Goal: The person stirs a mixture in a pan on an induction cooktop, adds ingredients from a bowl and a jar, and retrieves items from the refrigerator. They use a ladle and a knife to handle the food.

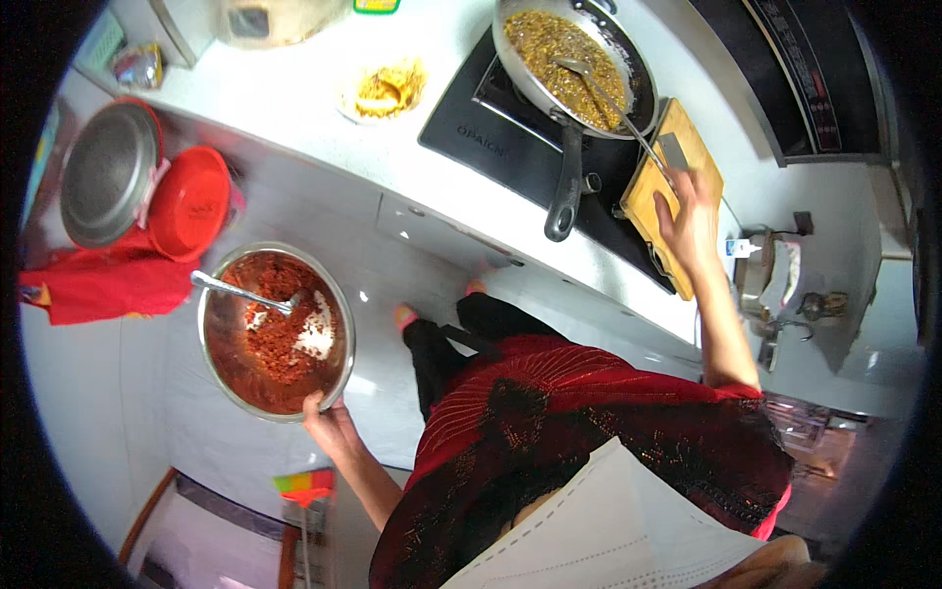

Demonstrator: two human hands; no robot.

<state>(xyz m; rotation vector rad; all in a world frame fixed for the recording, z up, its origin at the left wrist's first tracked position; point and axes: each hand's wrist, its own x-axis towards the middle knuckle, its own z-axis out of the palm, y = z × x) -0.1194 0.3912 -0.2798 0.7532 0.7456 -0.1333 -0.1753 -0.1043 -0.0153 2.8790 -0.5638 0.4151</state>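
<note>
My left hand (329,425) grips the rim of a stainless steel bowl (213,352), holding it above the floor. Inside lie a red, crumbly mix (280,346), a patch of white powder (318,331) and a metal spoon (239,288) whose handle rests over the rim. My right hand (690,213) is closed around the handle of a metal ladle or spoon (618,110). Its head sits in a brownish, oily, chunky mixture (544,44) in a black-handled frying pan (567,173). That pan stands on a black cooktop (471,121).
Beside the cooktop lies a wooden cutting board (703,166) with a cleaver blade (672,152). A dish with yellowish paste (390,90) stands on the white counter (294,103). At left are a red basin (193,202) and a grey round pan or lid (110,173). A broom (307,486) is behind.
</note>
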